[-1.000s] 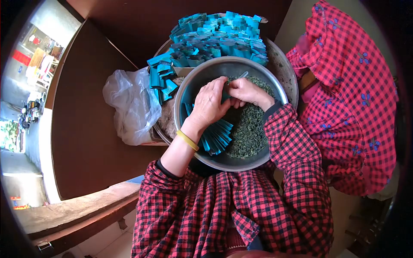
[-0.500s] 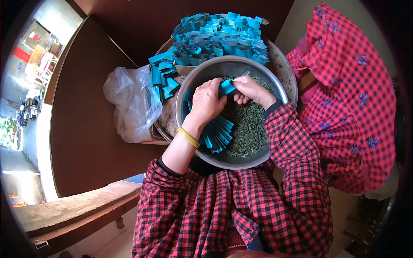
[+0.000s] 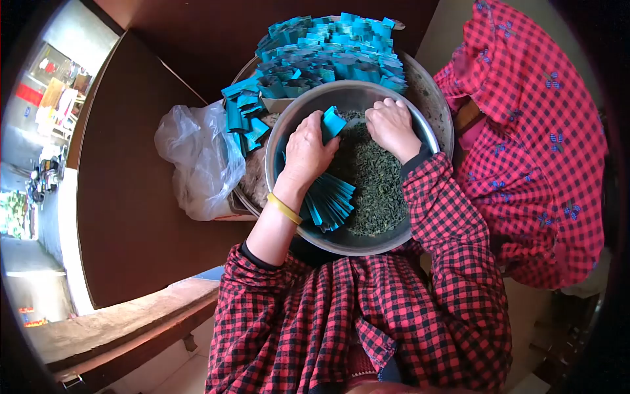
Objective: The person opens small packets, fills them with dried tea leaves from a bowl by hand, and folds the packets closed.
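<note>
My left hand (image 3: 307, 150), a yellow band on its wrist, grips an upright blue packet (image 3: 333, 123) between thumb and fingers. It is over the left side of a wide metal bowl (image 3: 283, 223). Dark green dried leaves, like tea (image 3: 379, 190), cover the bowl's floor. At the bowl's far right, my right hand (image 3: 392, 128) is closed low over the leaves. Beside its fingers shows the pale edge of what looks like a spoon (image 3: 356, 121); most of it is hidden. A fan of flat blue packets (image 3: 332, 202) leans inside the bowl below my left hand.
Behind the bowl, a dense stack of blue packets (image 3: 331, 56) stands on a larger round tray (image 3: 433, 98). Several loose packets (image 3: 241, 115) and a clear plastic bag (image 3: 200, 164) lie left. A brown board (image 3: 131, 197) stands further left. Red checked cloth (image 3: 525, 151) hangs at right.
My right hand has left the packet's mouth and moved right and down to the leaves, its back now turned up. My left hand still holds the packet, shifted slightly left and tipped more upright.
</note>
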Demonstrator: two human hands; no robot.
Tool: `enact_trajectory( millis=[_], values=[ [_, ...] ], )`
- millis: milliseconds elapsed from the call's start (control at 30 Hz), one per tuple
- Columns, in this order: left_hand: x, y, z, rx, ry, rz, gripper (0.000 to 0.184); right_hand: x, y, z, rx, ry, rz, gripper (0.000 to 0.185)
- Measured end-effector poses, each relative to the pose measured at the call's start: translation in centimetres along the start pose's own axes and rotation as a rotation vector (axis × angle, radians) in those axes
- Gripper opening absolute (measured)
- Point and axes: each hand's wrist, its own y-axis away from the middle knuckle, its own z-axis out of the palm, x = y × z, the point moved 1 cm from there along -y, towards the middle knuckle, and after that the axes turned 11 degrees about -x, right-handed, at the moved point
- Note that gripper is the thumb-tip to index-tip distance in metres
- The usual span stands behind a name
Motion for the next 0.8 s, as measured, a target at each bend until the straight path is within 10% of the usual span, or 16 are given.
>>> enact_trajectory(
  millis=[633,800],
  values=[
    [-0.2,0.1,-0.1,0.012,-0.021,-0.009,0.057,-1.8,-0.9,-0.7,-0.122,-1.448,-0.259,0.021],
    [-0.1,0.0,-0.2,0.052,-0.045,-0.002,0.059,-1.5,-1.2,-0.4,0.125,-1.175,-0.158,0.018]
  ],
)
